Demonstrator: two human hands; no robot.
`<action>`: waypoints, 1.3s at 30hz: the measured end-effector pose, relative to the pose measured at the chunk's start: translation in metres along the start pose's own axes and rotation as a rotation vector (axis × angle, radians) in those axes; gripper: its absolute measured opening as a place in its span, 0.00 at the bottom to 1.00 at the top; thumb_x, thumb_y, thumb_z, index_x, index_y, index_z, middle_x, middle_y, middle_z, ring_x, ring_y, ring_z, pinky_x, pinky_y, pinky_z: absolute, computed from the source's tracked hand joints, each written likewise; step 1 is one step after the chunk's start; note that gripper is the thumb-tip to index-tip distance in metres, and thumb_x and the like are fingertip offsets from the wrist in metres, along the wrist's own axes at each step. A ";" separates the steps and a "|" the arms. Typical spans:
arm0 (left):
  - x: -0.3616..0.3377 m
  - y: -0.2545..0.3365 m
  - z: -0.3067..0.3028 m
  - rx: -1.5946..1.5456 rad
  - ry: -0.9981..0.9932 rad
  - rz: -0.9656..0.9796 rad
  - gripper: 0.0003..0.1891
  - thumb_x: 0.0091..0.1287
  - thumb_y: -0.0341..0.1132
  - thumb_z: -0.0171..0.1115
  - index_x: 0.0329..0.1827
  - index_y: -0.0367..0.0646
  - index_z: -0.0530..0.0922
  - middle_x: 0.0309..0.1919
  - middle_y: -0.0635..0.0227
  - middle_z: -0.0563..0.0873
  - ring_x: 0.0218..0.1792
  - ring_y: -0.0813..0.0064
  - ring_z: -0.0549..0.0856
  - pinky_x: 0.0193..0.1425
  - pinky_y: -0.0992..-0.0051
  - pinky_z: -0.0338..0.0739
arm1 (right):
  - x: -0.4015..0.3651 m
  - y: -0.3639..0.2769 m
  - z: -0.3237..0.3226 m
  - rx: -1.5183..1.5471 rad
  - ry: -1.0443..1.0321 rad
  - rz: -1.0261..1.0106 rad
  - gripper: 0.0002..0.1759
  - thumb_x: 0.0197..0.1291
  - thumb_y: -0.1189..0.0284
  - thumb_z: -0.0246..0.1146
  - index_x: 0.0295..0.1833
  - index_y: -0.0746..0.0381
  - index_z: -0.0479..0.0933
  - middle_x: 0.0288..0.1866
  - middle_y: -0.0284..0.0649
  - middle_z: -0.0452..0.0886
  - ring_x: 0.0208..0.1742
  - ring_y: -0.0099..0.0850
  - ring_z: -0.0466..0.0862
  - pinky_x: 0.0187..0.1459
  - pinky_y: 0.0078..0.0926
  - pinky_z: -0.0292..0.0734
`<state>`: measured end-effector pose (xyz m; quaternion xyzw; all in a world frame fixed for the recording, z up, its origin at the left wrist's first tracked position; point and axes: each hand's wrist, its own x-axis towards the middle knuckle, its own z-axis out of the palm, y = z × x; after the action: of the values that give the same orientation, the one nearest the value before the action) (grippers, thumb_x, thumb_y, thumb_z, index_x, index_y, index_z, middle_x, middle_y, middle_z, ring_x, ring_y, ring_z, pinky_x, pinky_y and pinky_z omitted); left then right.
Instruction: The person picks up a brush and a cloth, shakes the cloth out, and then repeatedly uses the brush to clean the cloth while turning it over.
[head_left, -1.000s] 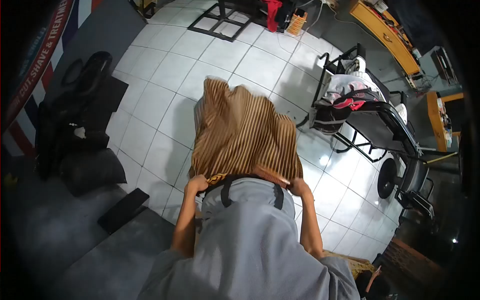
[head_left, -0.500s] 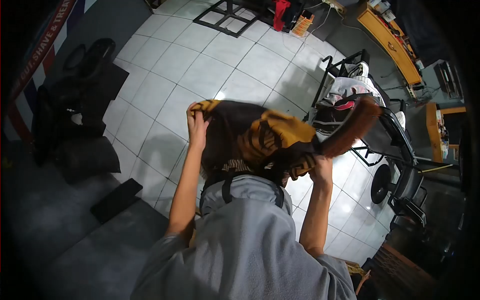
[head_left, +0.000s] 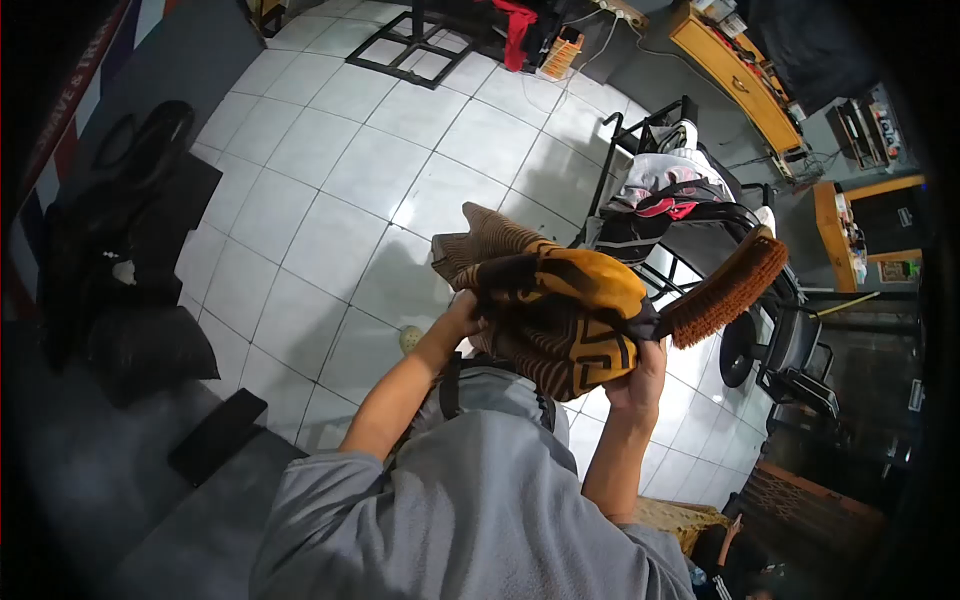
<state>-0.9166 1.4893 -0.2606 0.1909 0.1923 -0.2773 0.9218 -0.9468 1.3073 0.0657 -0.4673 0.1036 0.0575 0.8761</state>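
A black, brown and gold patterned cloth (head_left: pixel 590 285) hangs bunched between my two hands, in front of my body. My left hand (head_left: pixel 464 316) is closed on its left edge, the fingertips partly lost in the folds. At the cloth's right end, my right hand (head_left: pixel 640 382) is closed on the gathered fabric. From beside that hand a brush (head_left: pixel 732 292) with thick reddish-brown bristles and a wooden back sticks out up and to the right. Cloth hides the brush's near end and part of the right fingers.
A black-framed chair (head_left: pixel 700 235) with clothes and a bag on it stands at the right. Wooden shelves (head_left: pixel 740 80) line the right wall. A black metal frame (head_left: pixel 410 50) rests on the tiled floor (head_left: pixel 290 220) ahead. Dark seats (head_left: pixel 150 345) are at the left. A person (head_left: pixel 735 560) is at lower right.
My left hand has moved down and to the right, bunching the cloth and exposing its striped side. The brush has turned so its bristles face down and right. The view has shifted slightly.
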 end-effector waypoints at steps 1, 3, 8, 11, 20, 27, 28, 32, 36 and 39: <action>0.011 -0.004 -0.021 0.080 0.047 0.024 0.16 0.70 0.44 0.52 0.50 0.42 0.75 0.37 0.69 0.83 0.41 0.73 0.82 0.46 0.68 0.80 | -0.001 0.000 -0.003 -0.056 0.014 -0.002 0.19 0.62 0.78 0.51 0.58 0.71 0.67 0.50 0.48 0.78 0.48 0.36 0.82 0.47 0.31 0.81; -0.002 0.011 -0.017 -0.128 0.184 -0.122 0.14 0.69 0.43 0.52 0.48 0.42 0.75 0.34 0.72 0.83 0.38 0.73 0.82 0.45 0.70 0.79 | -0.001 0.004 -0.016 -0.170 0.037 -0.006 0.18 0.62 0.79 0.50 0.58 0.71 0.67 0.50 0.47 0.78 0.49 0.36 0.82 0.48 0.30 0.81; -0.068 0.063 0.040 0.523 0.572 0.213 0.13 0.66 0.43 0.59 0.43 0.42 0.76 0.28 0.76 0.75 0.32 0.80 0.74 0.39 0.79 0.70 | -0.029 0.036 -0.026 -0.238 0.173 0.129 0.20 0.60 0.82 0.50 0.59 0.71 0.68 0.50 0.46 0.78 0.48 0.32 0.81 0.48 0.29 0.77; -0.089 0.092 0.043 0.805 0.400 0.500 0.14 0.67 0.42 0.58 0.47 0.41 0.76 0.36 0.75 0.78 0.37 0.83 0.73 0.44 0.82 0.68 | -0.045 0.070 -0.034 -0.319 0.173 0.153 0.19 0.55 0.86 0.58 0.54 0.69 0.70 0.46 0.42 0.79 0.45 0.30 0.81 0.46 0.26 0.77; -0.101 0.131 0.095 1.208 0.382 0.727 0.26 0.68 0.45 0.54 0.60 0.31 0.68 0.52 0.41 0.78 0.57 0.49 0.76 0.56 0.64 0.72 | -0.040 0.111 -0.042 -0.451 0.209 0.173 0.12 0.63 0.72 0.60 0.48 0.68 0.74 0.34 0.30 0.77 0.30 0.17 0.71 0.32 0.18 0.67; -0.129 0.101 0.167 1.754 -0.294 0.884 0.11 0.63 0.28 0.53 0.48 0.39 0.75 0.33 0.51 0.81 0.39 0.49 0.81 0.42 0.60 0.74 | -0.008 0.069 -0.023 -0.882 0.065 -0.028 0.21 0.62 0.77 0.55 0.61 0.67 0.70 0.39 0.33 0.73 0.38 0.18 0.69 0.39 0.17 0.63; -0.138 0.096 0.179 1.767 -0.304 0.738 0.11 0.59 0.25 0.54 0.44 0.39 0.78 0.38 0.54 0.79 0.44 0.53 0.79 0.47 0.63 0.73 | -0.004 0.062 -0.018 -0.836 -0.038 -0.082 0.21 0.62 0.77 0.55 0.61 0.67 0.70 0.37 0.31 0.73 0.35 0.17 0.69 0.37 0.16 0.63; -0.160 0.097 0.214 1.731 -0.344 0.768 0.13 0.53 0.23 0.57 0.43 0.39 0.78 0.47 0.53 0.76 0.47 0.51 0.78 0.47 0.64 0.74 | 0.025 0.036 -0.013 -0.828 -0.632 0.016 0.20 0.58 0.78 0.54 0.58 0.69 0.69 0.41 0.35 0.77 0.40 0.24 0.76 0.43 0.19 0.72; -0.168 0.104 0.216 1.689 -0.162 0.938 0.13 0.50 0.23 0.59 0.41 0.36 0.77 0.31 0.50 0.81 0.38 0.48 0.81 0.43 0.64 0.76 | 0.052 0.040 -0.005 -0.873 -0.836 -0.212 0.20 0.58 0.73 0.57 0.56 0.68 0.70 0.38 0.38 0.78 0.37 0.24 0.74 0.41 0.22 0.73; -0.174 0.097 0.214 1.757 0.065 1.112 0.10 0.48 0.25 0.61 0.35 0.37 0.77 0.29 0.54 0.81 0.30 0.53 0.82 0.33 0.64 0.77 | 0.061 0.023 -0.016 -0.922 -0.890 0.129 0.19 0.57 0.71 0.61 0.52 0.69 0.72 0.33 0.40 0.78 0.32 0.26 0.75 0.37 0.24 0.73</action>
<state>-0.9411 1.5420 0.0260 0.8643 -0.1678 0.1497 0.4500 -0.8935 1.3070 0.0246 -0.7202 -0.2771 0.3368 0.5395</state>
